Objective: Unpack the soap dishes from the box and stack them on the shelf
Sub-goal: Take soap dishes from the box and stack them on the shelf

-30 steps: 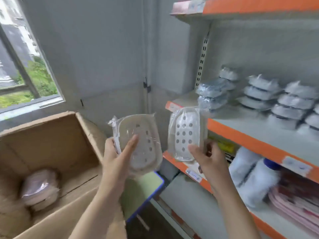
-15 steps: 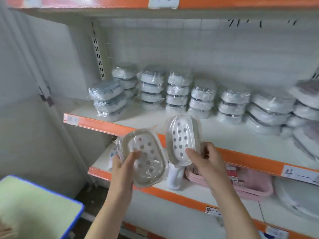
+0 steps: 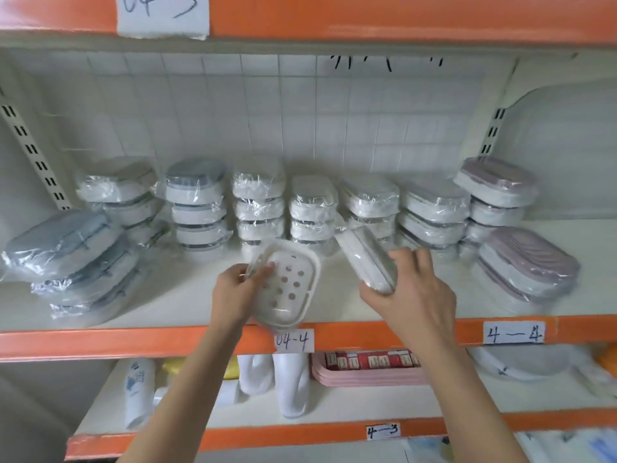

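Within the last second the view had swung from the cardboard box to the orange-edged white shelf (image 3: 187, 305), and both hands had carried their loads over it, so placing looked imminent. The left hand (image 3: 233, 292) gripped a plastic-wrapped white perforated soap dish (image 3: 287, 289) by its edge; the right hand (image 3: 414, 295) curled round a second wrapped white soap dish (image 3: 365, 259), tilted toward twelve o'clock. Wrapped stacks (image 3: 260, 202) crowded the back from nine to three o'clock, leaving only the front strip free.
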{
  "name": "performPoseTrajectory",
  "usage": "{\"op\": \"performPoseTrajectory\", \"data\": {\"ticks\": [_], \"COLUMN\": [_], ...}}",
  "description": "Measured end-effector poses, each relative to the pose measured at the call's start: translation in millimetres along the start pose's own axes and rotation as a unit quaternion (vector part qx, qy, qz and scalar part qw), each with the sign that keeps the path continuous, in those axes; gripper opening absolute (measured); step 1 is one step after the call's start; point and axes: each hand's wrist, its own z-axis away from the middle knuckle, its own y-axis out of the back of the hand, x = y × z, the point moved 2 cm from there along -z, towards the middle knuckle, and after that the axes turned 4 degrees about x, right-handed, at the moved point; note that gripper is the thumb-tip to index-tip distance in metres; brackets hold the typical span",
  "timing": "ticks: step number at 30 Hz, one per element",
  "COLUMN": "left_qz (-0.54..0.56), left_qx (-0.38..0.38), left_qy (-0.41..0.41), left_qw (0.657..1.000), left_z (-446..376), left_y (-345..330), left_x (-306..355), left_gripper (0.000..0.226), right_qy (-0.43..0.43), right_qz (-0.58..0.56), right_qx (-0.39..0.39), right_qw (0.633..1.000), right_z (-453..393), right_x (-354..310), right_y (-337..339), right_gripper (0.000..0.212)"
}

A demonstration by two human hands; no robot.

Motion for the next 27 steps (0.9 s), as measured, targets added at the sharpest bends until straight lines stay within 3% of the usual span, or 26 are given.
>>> {"op": "performPoseTrajectory", "data": {"ticks": [4, 7, 12, 14, 16, 20, 23, 25, 27], "left_qz": [-0.132, -0.232, -0.318, -0.412, -0.439, -0.321, -0.129, -0.018, 0.014], "left_qx": [-0.024, -0.047, -0.034, -0.064, -0.066, 0.012, 0.026, 0.019, 0.018], "left_qy": [-0.014, -0.039, -0.204, -0.232, -0.246, -0.289, -0.155, -0.071, -0.046], "left_qw": [0.991, 0.971, 0.925, 0.879, 0.861, 0.902, 0.979, 0.997, 0.999], "left_z": [-38, -51, -13, -2, -6, -8, -8, -15, -19], "left_y": [-12, -15, -16, -20, -22, -19, -10, -5, -4], "left_x": [-10, -13, -6, -11, -18, -19, -16, -19, -22], "left_gripper": [0.035, 0.039, 0.092, 0.101, 0.092, 0.073, 0.058, 0.056, 0.056], "right_qy": [0.05, 0.084, 0.118, 0.105, 0.079, 0.05, 0.059, 0.061, 0.064], "right_qz": [0.136, 0.17, 0.116, 0.069, 0.012, -0.109, -0.11, -0.113, -0.125], "right_qx": [-0.027, 0.016, 0.071, 0.035, -0.053, -0.108, -0.089, -0.08, -0.078], "right_qw": [0.989, 0.982, 0.984, 0.991, 0.995, 0.987, 0.988, 0.988, 0.987], "right_z": [-5, -9, -6, -9, -14, -11, -10, -11, -11], "right_x": [-18, -21, -4, 7, 19, 33, 36, 37, 38], "right_y": [-30, -48, -64, -67, -72, -81, -85, -85, -85], "right_gripper": [0.058, 0.064, 0.065, 0.066, 0.068, 0.059, 0.056, 0.056, 0.055]}}
